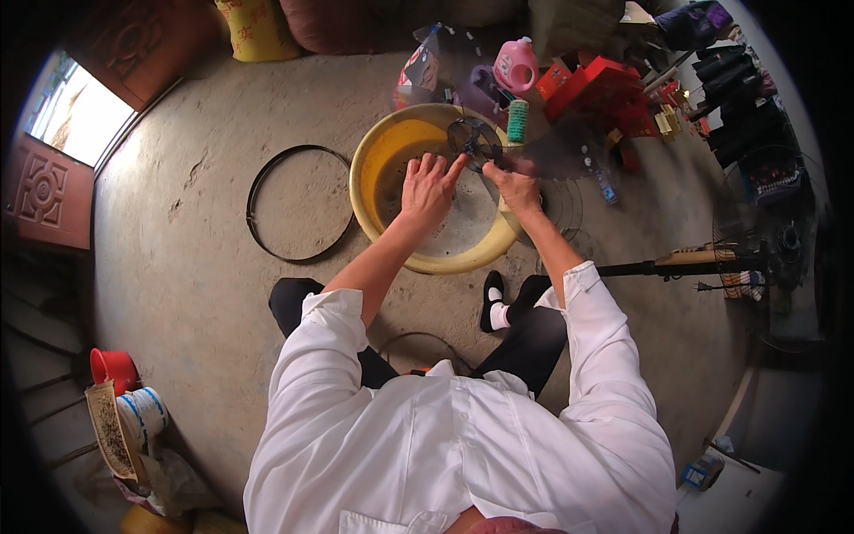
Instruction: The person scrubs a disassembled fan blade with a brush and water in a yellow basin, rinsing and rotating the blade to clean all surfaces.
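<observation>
Before me is a yellow plastic basin [437, 265] with murky water and dark specks in it. Over its far right rim is a dark, see-through fan blade assembly [475, 141], with water drops on its blades. My right hand [517, 185] grips it beside the round hub. My left hand [430, 187] is over the basin, palm down and fingers apart, the nearest fingertip at the hub's edge. Whether it touches the plastic is unclear, and its thumb is hidden. Just past the rim stands a green-bristled brush [518, 121].
Left of the basin lies a black hoop [252, 193]; a wire grille [570, 210] lies at its right. A fan stand with a black pole [634, 269] extends rightward. Behind are a pink jug [516, 65] and red boxes [597, 90]. A red bucket [115, 370] stands lower left.
</observation>
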The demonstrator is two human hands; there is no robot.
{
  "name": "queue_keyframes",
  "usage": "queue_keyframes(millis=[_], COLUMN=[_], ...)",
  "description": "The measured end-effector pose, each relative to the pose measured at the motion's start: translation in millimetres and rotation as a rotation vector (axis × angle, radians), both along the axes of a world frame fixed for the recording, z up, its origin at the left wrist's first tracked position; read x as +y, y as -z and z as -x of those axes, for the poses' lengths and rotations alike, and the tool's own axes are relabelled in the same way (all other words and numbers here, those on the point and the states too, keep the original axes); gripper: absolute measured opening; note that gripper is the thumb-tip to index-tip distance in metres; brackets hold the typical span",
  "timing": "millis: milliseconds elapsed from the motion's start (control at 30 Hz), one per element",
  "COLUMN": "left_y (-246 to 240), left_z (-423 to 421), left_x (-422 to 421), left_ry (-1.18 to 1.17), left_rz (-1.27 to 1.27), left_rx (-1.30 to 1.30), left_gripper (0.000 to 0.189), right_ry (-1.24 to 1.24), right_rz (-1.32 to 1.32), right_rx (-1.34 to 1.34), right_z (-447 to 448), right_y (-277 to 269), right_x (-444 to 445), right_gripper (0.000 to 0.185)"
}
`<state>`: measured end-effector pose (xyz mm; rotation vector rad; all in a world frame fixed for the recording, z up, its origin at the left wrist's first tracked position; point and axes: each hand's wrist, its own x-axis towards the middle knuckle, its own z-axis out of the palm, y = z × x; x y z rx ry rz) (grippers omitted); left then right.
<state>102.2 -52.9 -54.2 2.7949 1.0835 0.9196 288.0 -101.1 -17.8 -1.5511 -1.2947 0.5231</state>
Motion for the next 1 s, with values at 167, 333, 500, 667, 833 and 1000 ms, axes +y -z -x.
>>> queue_keyframes(millis=[167, 333, 500, 667, 833, 1000], left_y=[8, 6, 17, 78, 123, 79], left_z=[-2, 6, 8, 19, 9, -25], left_x=[3, -1, 6, 19, 34, 27], left_ry=[0.045, 0.116, 0.067, -0.311, -0.443, 0.004], left_rz=[0.064, 0.019, 0.062, 0.063, 1.088, 1.333], left_rx=[-0.043, -0.190, -0.137, -0.044, 0.085, -0.908], left_gripper=[0.064, 0.055, 0.046, 0.025, 0.026, 0.021], right_ry=[-0.001, -0.005, -0.018, 0.052, 0.072, 0.067], right_rz=[0.040, -0.043, 0.005, 0.100, 0.088, 0.162], right_rx=[0.020, -0.045, -0.067, -0.024, 0.038, 0.129], right_z=[2, 4, 3, -9, -14, -18], right_y=[0, -3, -3, 2, 14, 22], right_x=[0, 2, 0, -1, 3, 1], right_gripper=[0.022, 0.023, 0.023, 0.024, 0.022, 0.024])
